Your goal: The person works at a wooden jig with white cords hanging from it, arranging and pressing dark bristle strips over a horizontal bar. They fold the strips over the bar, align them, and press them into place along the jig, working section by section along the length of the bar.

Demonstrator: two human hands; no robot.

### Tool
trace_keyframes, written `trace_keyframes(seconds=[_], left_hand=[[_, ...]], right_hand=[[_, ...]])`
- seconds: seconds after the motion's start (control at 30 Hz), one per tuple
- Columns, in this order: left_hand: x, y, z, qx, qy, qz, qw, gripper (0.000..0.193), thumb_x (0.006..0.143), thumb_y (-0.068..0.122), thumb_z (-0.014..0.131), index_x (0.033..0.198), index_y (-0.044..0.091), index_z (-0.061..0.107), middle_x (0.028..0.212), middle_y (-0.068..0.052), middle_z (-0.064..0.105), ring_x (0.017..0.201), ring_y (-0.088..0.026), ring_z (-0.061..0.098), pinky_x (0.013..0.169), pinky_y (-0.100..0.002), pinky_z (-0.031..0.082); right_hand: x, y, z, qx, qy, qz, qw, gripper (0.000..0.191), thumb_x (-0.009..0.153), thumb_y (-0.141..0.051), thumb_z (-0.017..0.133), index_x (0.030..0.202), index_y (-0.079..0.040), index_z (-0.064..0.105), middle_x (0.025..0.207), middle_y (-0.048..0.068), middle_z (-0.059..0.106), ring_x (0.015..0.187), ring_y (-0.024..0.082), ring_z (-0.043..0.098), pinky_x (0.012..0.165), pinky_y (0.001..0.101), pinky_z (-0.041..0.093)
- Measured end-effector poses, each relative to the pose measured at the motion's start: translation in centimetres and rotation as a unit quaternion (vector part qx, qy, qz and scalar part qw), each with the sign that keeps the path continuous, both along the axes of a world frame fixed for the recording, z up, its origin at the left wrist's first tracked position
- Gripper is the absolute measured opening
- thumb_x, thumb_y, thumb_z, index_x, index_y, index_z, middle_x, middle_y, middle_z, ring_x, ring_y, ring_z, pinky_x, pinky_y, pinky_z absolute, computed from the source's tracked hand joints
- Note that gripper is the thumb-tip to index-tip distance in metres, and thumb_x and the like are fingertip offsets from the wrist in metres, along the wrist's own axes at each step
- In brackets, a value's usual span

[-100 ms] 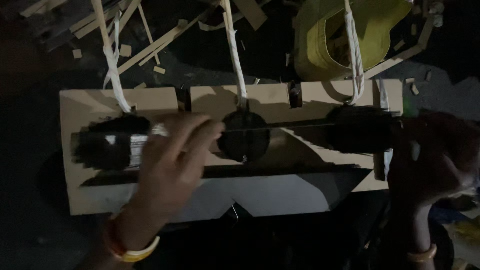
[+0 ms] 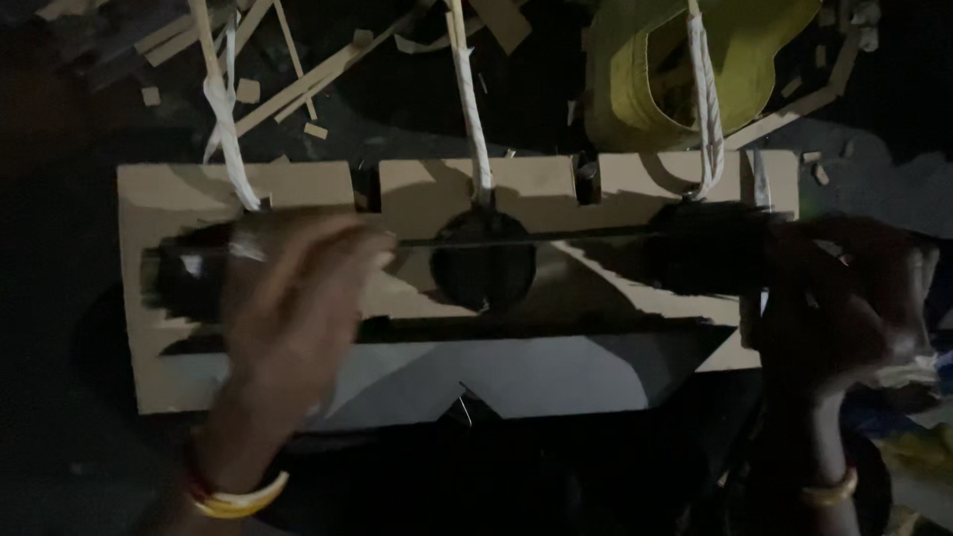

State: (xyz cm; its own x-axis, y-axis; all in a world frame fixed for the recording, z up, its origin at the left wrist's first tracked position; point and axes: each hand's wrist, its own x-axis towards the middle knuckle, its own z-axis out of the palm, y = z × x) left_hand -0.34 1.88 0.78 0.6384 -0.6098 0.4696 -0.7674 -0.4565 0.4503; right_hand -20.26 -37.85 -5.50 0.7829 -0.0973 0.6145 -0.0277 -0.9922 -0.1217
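Left hand (image 2: 298, 308) now slid slightly rightward, fingers spread flat on the cardboard panel (image 2: 417, 199), right hand (image 2: 844, 308) clamped on the dark roller (image 2: 710, 248), white straps (image 2: 475, 109) above both.

Flat tan cardboard box (image 2: 298, 189) lies across the middle.

A crumpled yellow sheet of plastic or cloth (image 2: 695, 69) lies at the upper right on the dark floor (image 2: 417, 109). Thin wooden strips and offcuts (image 2: 298, 84) are scattered across the upper left, some crossing one another, with small pale chips (image 2: 149, 95) among them. More pale scraps (image 2: 820, 171) lie near the yellow sheet's right edge. At the lower right corner, something yellowish and crumpled (image 2: 918, 452) shows dimly.
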Motion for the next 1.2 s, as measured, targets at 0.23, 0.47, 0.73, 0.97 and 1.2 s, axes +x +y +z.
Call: trace_keyframes(seconds=[0.23, 0.47, 0.73, 0.97, 1.2], left_hand=[[0.4, 2.8, -1.2, -0.042, 0.007, 0.010, 0.999, 0.017, 0.103, -0.001, 0.078, 0.118, 0.005, 0.074, 0.111, -0.008, 0.066, 0.101, -0.021, 0.068, 0.080, -0.032, 0.057], [-0.5, 4.2, -1.0, -0.045, 0.013, 0.017, 0.999, 0.014, 0.101, -0.005, 0.077, 0.113, 0.003, 0.074, 0.105, -0.008, 0.064, 0.097, -0.019, 0.065, 0.075, -0.031, 0.054], [-0.9, 3.4, -1.2, -0.004, -0.024, 0.040, 0.999, 0.007, 0.105, -0.003, 0.077, 0.106, 0.004, 0.075, 0.096, -0.006, 0.059, 0.098, -0.021, 0.060, 0.085, -0.035, 0.052], [-0.2, 4.3, -1.4, 0.012, -0.052, 0.039, 0.998, 0.016, 0.100, -0.011, 0.074, 0.111, 0.001, 0.076, 0.105, -0.011, 0.064, 0.097, -0.023, 0.064, 0.080, -0.038, 0.055], [-0.5, 5.4, -0.3, 0.031, -0.136, 0.028, 0.990, 0.024, 0.087, -0.011, 0.075, 0.109, 0.000, 0.075, 0.100, -0.012, 0.064, 0.089, -0.029, 0.065, 0.075, -0.042, 0.054]], right_hand=[[-0.7, 0.0, -1.6, 0.094, 0.000, 0.011, 0.996, 0.007, 0.104, -0.001, 0.077, 0.109, 0.003, 0.079, 0.117, 0.014, 0.076, 0.110, 0.024, 0.069, 0.096, 0.0318, 0.057], [0.6, 1.8, 0.3, 0.080, -0.049, 0.091, 0.991, 0.007, 0.101, 0.004, 0.084, 0.100, 0.003, 0.077, 0.107, 0.015, 0.076, 0.109, 0.026, 0.072, 0.094, 0.0347, 0.059], [1.0, 1.9, 1.4, 0.057, -0.026, 0.059, 0.996, 0.008, 0.104, 0.008, 0.083, 0.102, 0.001, 0.079, 0.109, 0.013, 0.076, 0.110, 0.024, 0.070, 0.090, 0.0332, 0.055], [2.3, 4.7, 0.5, 0.124, -0.063, 0.059, 0.989, 0.013, 0.100, 0.012, 0.085, 0.097, 0.000, 0.078, 0.106, 0.012, 0.073, 0.107, 0.022, 0.069, 0.089, 0.0319, 0.056], [2.5, 5.3, 0.5, 0.112, -0.081, 0.064, 0.988, 0.015, 0.101, 0.012, 0.088, 0.100, -0.001, 0.080, 0.103, 0.009, 0.073, 0.106, 0.022, 0.068, 0.087, 0.0328, 0.053]])
